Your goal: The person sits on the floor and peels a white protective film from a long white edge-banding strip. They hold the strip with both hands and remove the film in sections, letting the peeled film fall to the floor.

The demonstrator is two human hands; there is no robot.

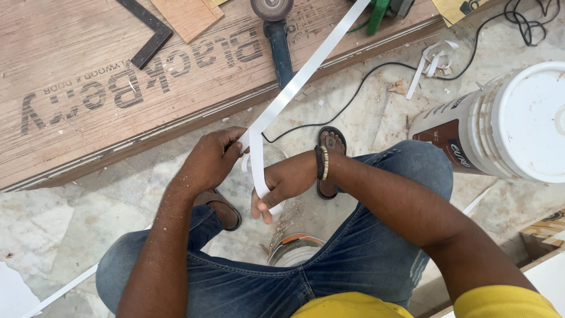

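A long white strip (306, 73) of edge band runs from the plywood at the top down to my hands. My left hand (212, 159) pinches the strip where it bends, fingers closed on it. My right hand (282, 182), with a beaded band on the wrist, grips the strip's lower end, which wraps around its fingers. Both hands sit above my knees in blue jeans. A clear round container (294, 250) stands on the floor between my legs, partly hidden by my hands.
A large plywood sheet (88, 88) lies at the upper left with a black metal square (150, 35) and a blue-handled grinder (276, 35) on it. A white bucket (506, 126) lies at right. A black cable (376, 73) and white scraps (432, 59) cross the marble floor.
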